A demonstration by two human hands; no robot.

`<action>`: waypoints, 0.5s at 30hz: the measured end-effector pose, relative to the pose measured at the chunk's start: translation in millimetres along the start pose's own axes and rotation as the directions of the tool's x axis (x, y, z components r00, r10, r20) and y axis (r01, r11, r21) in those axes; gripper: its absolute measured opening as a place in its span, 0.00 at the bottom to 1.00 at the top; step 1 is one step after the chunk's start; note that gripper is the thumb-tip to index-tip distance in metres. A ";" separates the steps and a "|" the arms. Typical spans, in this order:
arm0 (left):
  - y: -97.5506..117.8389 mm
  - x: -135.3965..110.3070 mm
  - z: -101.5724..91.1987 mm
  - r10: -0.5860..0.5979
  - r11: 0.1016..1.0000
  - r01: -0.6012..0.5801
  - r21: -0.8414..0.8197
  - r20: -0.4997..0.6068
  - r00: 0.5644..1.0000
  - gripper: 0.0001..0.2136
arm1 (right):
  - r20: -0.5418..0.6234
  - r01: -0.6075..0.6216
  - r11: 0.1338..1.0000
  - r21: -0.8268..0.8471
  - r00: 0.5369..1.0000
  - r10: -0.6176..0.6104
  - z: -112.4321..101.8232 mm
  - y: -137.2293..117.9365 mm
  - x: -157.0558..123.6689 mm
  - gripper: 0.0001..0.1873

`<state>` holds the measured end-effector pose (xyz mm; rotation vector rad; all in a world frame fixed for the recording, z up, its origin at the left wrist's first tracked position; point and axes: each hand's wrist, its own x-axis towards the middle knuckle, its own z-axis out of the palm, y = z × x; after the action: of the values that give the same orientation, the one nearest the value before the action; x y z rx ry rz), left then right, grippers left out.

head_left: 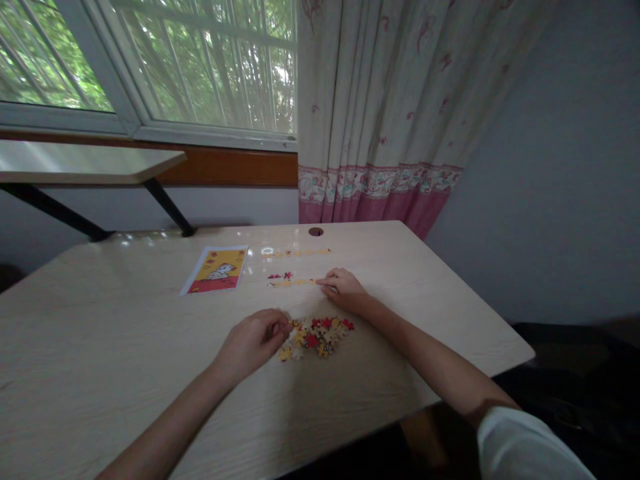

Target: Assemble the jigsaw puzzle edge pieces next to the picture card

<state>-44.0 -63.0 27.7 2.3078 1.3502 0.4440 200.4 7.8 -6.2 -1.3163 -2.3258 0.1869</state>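
Note:
A heap of small red, yellow and white puzzle pieces (320,335) lies on the pale wooden table (125,347). My left hand (253,341) rests at the heap's left edge, its fingers curled and pinching at a piece there. My right hand (343,289) is farther back, fingers together, pressing on the right end of a joined yellow row of pieces (293,283). Just behind that row lie two or three loose red pieces (280,275). Another yellow row (296,253) lies nearer the table's far edge.
A printed reference picture (216,270), yellow and red with a white animal, lies to the left of the rows. A round cable hole (315,231) sits at the table's back edge. Behind are a window, a flowered curtain (380,113) and a second table (85,163).

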 end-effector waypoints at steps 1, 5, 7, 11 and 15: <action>-0.6 -0.1 0.3 -0.004 1.000 0.004 -0.017 -0.004 1.000 0.12 | -0.009 -0.001 1.000 -0.006 1.000 0.001 0.7 0.7 0.0 0.14; -3.1 0.8 3.9 -0.019 0.987 0.011 -0.163 -0.048 0.999 0.13 | -0.064 0.055 0.998 -0.009 0.996 -0.055 -2.3 -2.3 -1.4 0.12; -3.9 2.0 6.2 -0.050 0.959 0.027 -0.281 -0.078 0.996 0.15 | -0.105 0.148 0.989 0.007 0.984 -0.146 -6.8 -10.8 -3.6 0.09; -4.4 5.4 8.0 -0.167 0.860 0.083 -0.504 -0.124 0.978 0.18 | -0.188 0.343 0.937 0.065 0.926 -0.326 -14.8 -39.3 -10.2 0.09; -5.0 8.2 6.3 -0.222 0.778 0.065 -0.625 -0.177 0.959 0.16 | -0.270 0.352 0.934 0.066 0.907 -0.323 -14.1 -61.0 -14.7 0.13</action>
<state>-40.9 -54.9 20.2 1.6309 1.2337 0.9803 165.8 -38.6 22.0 -0.8093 -2.2400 0.0339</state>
